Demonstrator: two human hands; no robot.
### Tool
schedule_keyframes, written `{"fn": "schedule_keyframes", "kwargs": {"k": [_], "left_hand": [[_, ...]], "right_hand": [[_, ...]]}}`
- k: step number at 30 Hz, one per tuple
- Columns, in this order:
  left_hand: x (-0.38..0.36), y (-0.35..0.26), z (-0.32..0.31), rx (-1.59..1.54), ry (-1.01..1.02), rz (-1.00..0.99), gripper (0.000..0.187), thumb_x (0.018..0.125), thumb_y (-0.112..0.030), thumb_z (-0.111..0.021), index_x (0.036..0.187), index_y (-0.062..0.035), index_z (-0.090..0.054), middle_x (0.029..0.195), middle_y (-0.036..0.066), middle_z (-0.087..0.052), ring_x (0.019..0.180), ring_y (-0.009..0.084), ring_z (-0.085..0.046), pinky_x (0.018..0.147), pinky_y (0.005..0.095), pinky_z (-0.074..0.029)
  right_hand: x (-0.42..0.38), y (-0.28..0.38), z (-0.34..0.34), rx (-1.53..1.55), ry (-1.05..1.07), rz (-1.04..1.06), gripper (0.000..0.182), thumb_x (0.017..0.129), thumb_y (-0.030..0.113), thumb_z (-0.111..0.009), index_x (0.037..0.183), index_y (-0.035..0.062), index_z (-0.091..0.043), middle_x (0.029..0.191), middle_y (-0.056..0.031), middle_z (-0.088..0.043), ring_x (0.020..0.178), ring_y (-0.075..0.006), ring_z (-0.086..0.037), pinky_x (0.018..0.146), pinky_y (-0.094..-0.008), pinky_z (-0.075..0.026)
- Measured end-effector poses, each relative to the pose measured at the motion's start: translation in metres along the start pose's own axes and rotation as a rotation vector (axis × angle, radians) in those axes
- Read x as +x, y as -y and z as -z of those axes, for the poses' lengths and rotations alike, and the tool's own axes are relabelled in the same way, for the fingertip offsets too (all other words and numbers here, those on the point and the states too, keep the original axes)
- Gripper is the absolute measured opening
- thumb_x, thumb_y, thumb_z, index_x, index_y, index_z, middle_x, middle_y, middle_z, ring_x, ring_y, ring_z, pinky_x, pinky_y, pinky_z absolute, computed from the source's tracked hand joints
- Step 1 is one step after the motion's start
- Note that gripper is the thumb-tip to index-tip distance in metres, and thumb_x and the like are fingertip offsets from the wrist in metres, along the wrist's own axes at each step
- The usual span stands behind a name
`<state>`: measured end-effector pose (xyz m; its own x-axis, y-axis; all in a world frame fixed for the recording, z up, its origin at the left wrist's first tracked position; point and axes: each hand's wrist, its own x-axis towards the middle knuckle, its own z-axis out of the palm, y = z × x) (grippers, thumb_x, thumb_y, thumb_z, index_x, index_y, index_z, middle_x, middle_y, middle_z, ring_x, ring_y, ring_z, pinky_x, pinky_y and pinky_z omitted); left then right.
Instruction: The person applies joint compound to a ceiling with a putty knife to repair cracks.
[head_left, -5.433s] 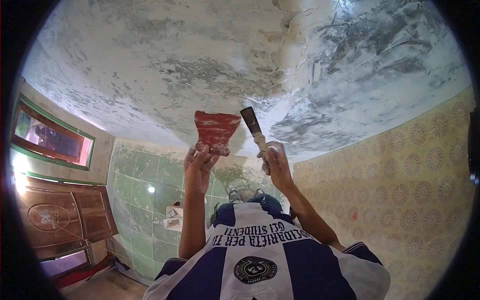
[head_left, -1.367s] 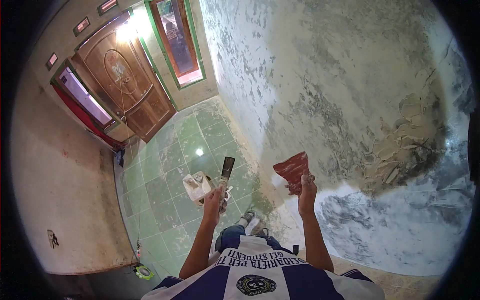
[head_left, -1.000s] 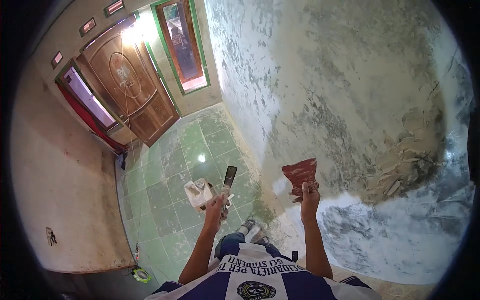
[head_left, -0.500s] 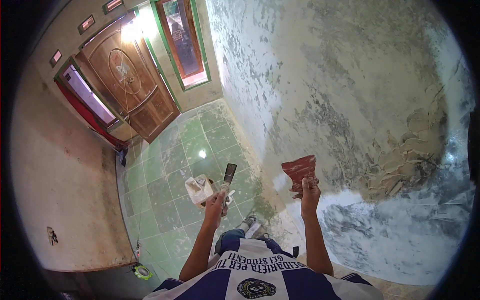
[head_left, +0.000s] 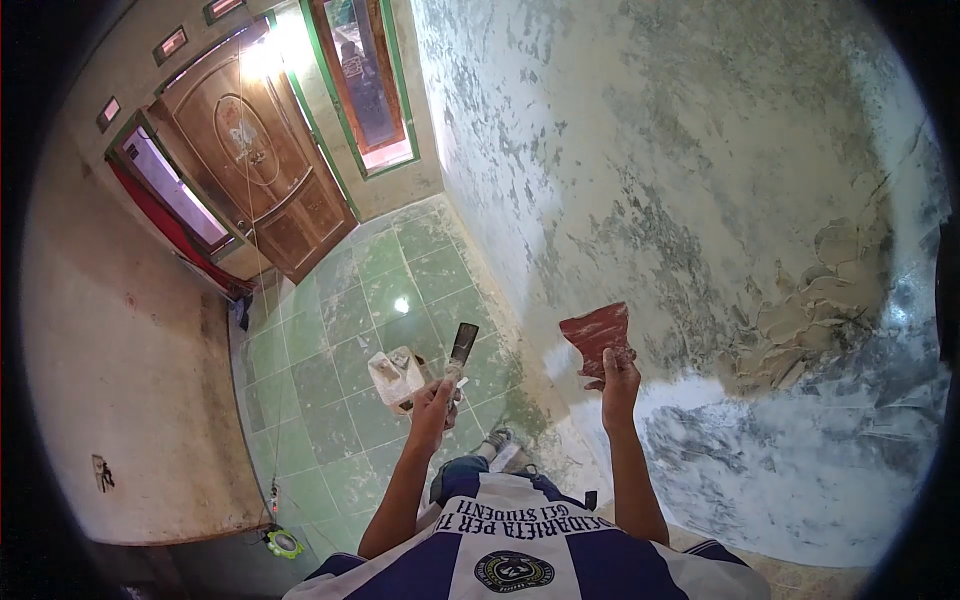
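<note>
My left hand (head_left: 432, 412) is closed round the handle of a putty knife (head_left: 462, 347), its dark flat blade pointing up and away from me. In my right hand (head_left: 619, 385) is a dark red spreader (head_left: 599, 335) smeared with pale filler, gripped by its lower end between thumb and fingers. The spreader is held up in front of the wall (head_left: 680, 230), which carries patchy grey and white filler. Behind my left hand, a white container (head_left: 396, 374) with pale residue stands on the floor, partly covered by that hand.
Green floor tiles (head_left: 330, 405) with pale stains stretch toward a wooden door (head_left: 255, 150) and a tall window (head_left: 365, 80). Thick, rough filler (head_left: 815, 320) sits on the right wall. A thin string runs down at left toward a green-and-white round object (head_left: 283, 543).
The spreader in my right hand has risen slightly and turned a little. My left hand and the putty knife have shifted only slightly.
</note>
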<state>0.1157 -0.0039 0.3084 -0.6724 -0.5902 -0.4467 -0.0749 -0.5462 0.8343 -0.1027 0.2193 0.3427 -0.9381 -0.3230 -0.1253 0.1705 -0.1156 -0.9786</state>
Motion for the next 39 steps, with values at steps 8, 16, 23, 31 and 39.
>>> {"fn": "schedule_keyframes", "kwargs": {"k": [8,16,23,31,39], "left_hand": [[0.006,-0.004,0.004,-0.005,-0.052,-0.021,0.024,0.100,-0.027,-0.054,0.092,-0.0047,-0.060,0.070,-0.001,-0.052,0.042,0.0052,-0.041,0.035,0.0222,-0.026],[0.012,-0.009,0.011,-0.035,-0.067,-0.017,0.023,0.097,-0.029,-0.056,0.099,-0.0060,-0.060,0.072,0.002,-0.058,0.044,0.0068,-0.044,0.036,0.0219,-0.031],[0.016,-0.014,0.013,0.009,-0.057,-0.029,0.026,0.099,-0.029,-0.055,0.088,-0.0064,-0.059,0.068,-0.001,-0.053,0.041,0.0056,-0.040,0.035,0.0231,-0.025],[0.026,-0.020,0.016,0.060,-0.022,-0.032,0.025,0.099,-0.027,-0.054,0.086,-0.0069,-0.059,0.067,-0.002,-0.052,0.042,0.0046,-0.039,0.036,0.0226,-0.025],[0.039,-0.022,0.010,-0.002,0.026,-0.002,0.025,0.100,-0.029,-0.053,0.092,-0.0062,-0.060,0.071,-0.001,-0.053,0.044,0.0048,-0.041,0.037,0.0216,-0.027]], "right_hand": [[-0.001,-0.001,-0.005,0.006,0.005,0.012,0.030,0.099,0.029,-0.059,0.114,0.0027,-0.061,0.096,-0.0057,-0.069,0.072,-0.0175,-0.071,0.050,-0.0269,-0.056],[0.001,0.000,-0.015,0.036,0.002,0.003,0.029,0.099,0.028,-0.058,0.111,0.0020,-0.062,0.094,-0.0066,-0.070,0.071,-0.0177,-0.071,0.050,-0.0266,-0.056],[0.004,-0.004,-0.018,0.023,-0.017,0.004,0.031,0.099,0.030,-0.057,0.111,0.0024,-0.063,0.093,-0.0070,-0.071,0.070,-0.0184,-0.071,0.050,-0.0267,-0.055],[0.005,-0.003,-0.024,0.024,-0.051,0.022,0.031,0.099,0.032,-0.057,0.110,0.0033,-0.063,0.091,-0.0070,-0.071,0.071,-0.0183,-0.071,0.051,-0.0266,-0.055],[0.006,0.001,-0.021,0.024,-0.081,0.027,0.030,0.100,0.031,-0.055,0.108,0.0026,-0.063,0.089,-0.0060,-0.071,0.070,-0.0181,-0.071,0.051,-0.0266,-0.054]]}}
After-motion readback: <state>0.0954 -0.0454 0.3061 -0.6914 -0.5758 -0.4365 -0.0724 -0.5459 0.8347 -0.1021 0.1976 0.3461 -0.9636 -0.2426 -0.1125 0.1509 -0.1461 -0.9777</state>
